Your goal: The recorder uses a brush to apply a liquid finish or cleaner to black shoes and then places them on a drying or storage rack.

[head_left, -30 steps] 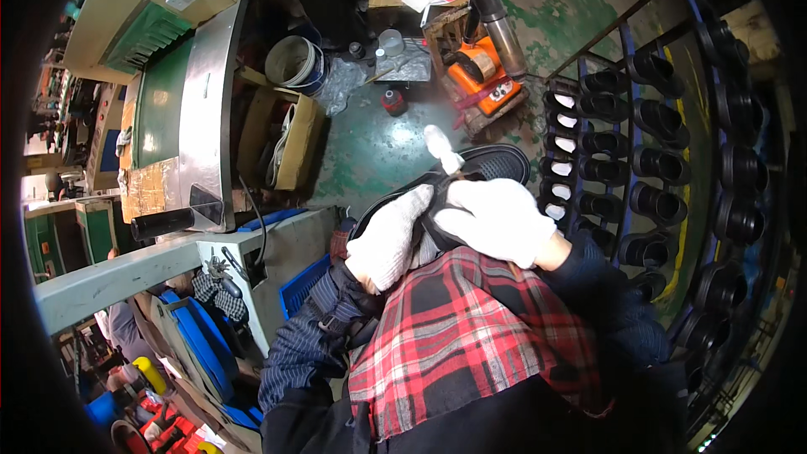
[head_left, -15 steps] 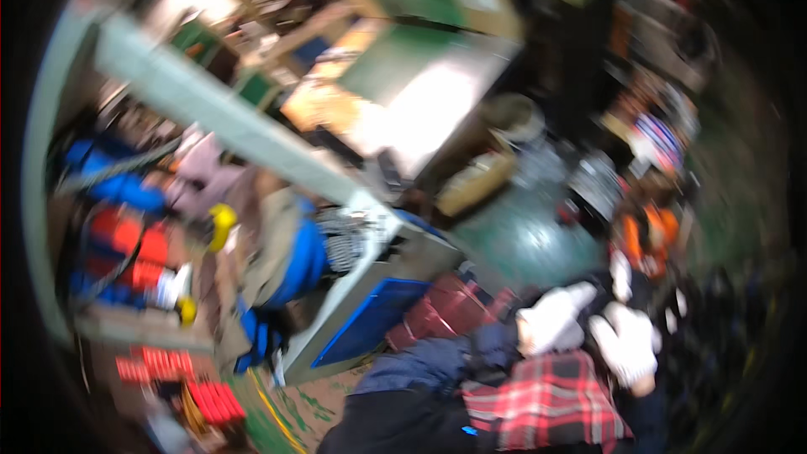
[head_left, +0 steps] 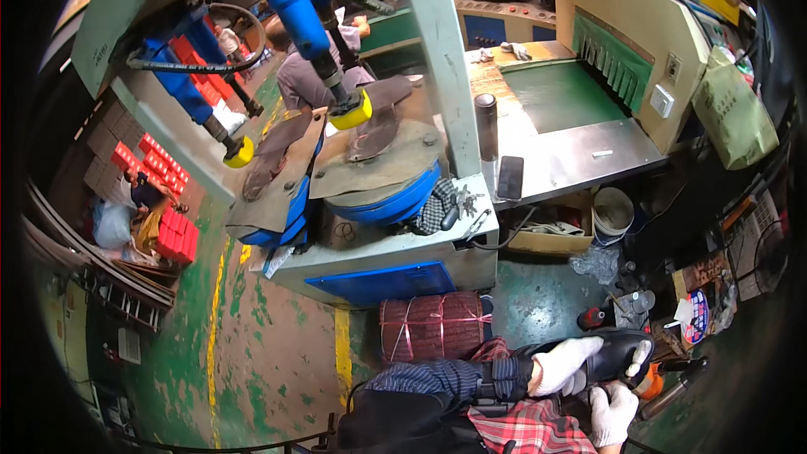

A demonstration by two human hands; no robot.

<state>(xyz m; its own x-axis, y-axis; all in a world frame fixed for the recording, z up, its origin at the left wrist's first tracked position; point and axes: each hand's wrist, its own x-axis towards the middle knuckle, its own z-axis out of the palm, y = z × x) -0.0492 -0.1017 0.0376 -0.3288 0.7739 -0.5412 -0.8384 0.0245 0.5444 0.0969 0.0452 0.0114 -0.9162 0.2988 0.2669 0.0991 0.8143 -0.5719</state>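
Note:
Both my hands wear white knitted gloves, low at the right over my lap. My left hand [head_left: 556, 367] is closed on a black, shiny, boot-like piece [head_left: 607, 355], its fingers lying along the upper side. Nearer the lower edge, my right hand [head_left: 614, 414] has its fingers bent in beside the same dark area; what they grip is hidden. A small white part [head_left: 639, 358] shows at the far end of the black piece; I cannot tell what it is. Just right of my hands is an orange part [head_left: 650, 383] beside a metal rod [head_left: 671, 395].
A pale press frame with blue cylinders [head_left: 290, 13] and round pads [head_left: 382, 185] stands at the left. A phone [head_left: 509, 176] lies on the metal worktable [head_left: 580, 155]. A bound dark red bundle [head_left: 433, 328] sits on the floor. Other people [head_left: 315, 80] are farther back.
My view has swung and steadied from a tilted blur, bringing more of the left floor into sight. Both gloved hands stay close together over my lap; the black piece now shows clearly between them.

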